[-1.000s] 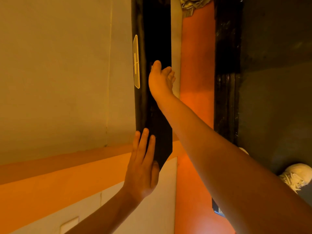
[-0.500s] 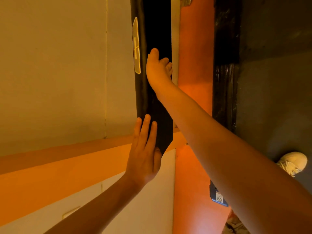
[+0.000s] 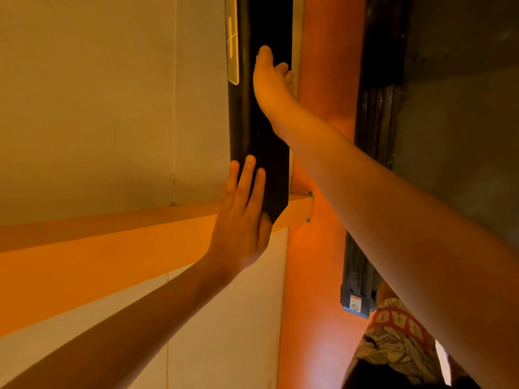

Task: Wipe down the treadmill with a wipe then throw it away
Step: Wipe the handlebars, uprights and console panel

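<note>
The treadmill's black bar (image 3: 266,169) runs up the middle of the view, with a pale label (image 3: 232,51) on its left face. My left hand (image 3: 241,220) lies flat on the bar's lower end, fingers straight. Farther along, my right hand (image 3: 272,82) presses on the bar, its fingers curled over the bar's right edge. A thin pale sliver beside the thumb looks like the wipe (image 3: 256,59); the rest of it is hidden under the palm. The dark treadmill belt (image 3: 455,136) and its black side rail (image 3: 373,164) lie to the right.
The side rail ends in a cap with a warning sticker (image 3: 355,304). An orange floor strip (image 3: 317,276) separates the bar from the treadmill deck. A beige wall with an orange band (image 3: 98,248) fills the left. My patterned shorts (image 3: 393,341) show at the lower right.
The view has shifted, so the bar and both hands sit higher in the frame. Both hands keep roughly the same places on the bar.
</note>
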`<action>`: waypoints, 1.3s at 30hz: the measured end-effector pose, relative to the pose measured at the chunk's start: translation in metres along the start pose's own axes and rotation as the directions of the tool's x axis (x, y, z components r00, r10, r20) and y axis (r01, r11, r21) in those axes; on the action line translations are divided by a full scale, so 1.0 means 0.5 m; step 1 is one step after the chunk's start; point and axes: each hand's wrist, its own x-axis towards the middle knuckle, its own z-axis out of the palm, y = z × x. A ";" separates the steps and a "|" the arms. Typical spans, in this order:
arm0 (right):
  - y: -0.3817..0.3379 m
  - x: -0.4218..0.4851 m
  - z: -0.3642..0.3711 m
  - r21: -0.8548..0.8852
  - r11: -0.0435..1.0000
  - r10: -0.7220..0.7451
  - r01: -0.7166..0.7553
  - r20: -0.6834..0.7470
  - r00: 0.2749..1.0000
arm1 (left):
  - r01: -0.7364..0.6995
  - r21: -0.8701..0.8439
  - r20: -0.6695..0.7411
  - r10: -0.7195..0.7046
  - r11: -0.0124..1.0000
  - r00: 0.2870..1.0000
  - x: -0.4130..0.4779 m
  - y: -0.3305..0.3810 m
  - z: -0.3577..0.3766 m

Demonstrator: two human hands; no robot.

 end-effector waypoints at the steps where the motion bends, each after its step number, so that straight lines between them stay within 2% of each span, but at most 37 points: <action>1: -0.003 0.001 -0.002 0.000 1.000 0.009 -0.009 -0.006 1.000 | -0.006 0.017 0.011 0.006 1.000 1.000 0.000 0.000 -0.002; 9: 0.021 -0.017 0.007 -0.008 0.997 -0.083 0.083 0.002 0.997 | -0.013 0.056 0.047 0.011 0.998 0.999 0.000 -0.007 -0.003; 15: 0.011 -0.005 -0.002 0.016 1.000 -0.010 0.010 -0.022 1.000 | 0.018 0.057 0.037 -0.020 0.998 0.999 0.002 -0.001 0.000; 19: 0.037 -0.043 0.015 0.039 0.995 -0.097 0.097 0.008 0.995 | 0.031 0.052 0.029 -0.032 0.998 0.999 -0.001 -0.002 0.005; 25: 0.032 -0.027 0.010 0.063 0.998 -0.013 0.016 -0.051 0.999 | 0.023 0.035 0.030 -0.024 0.999 0.999 0.001 -0.003 0.003; 31: 0.039 -0.041 0.017 0.041 0.994 -0.102 0.102 0.009 0.995 | 0.048 0.026 0.040 -0.049 0.999 0.998 -0.001 -0.002 0.007; 35: 0.052 -0.040 0.005 0.036 0.999 -0.041 0.042 -0.022 0.999 | 0.062 0.026 0.040 -0.063 0.998 0.997 -0.002 0.001 0.006; 39: 0.054 -0.061 0.020 0.022 0.996 -0.082 0.082 0.032 0.996 | 0.060 0.010 0.023 -0.060 0.998 0.998 -0.003 -0.003 0.011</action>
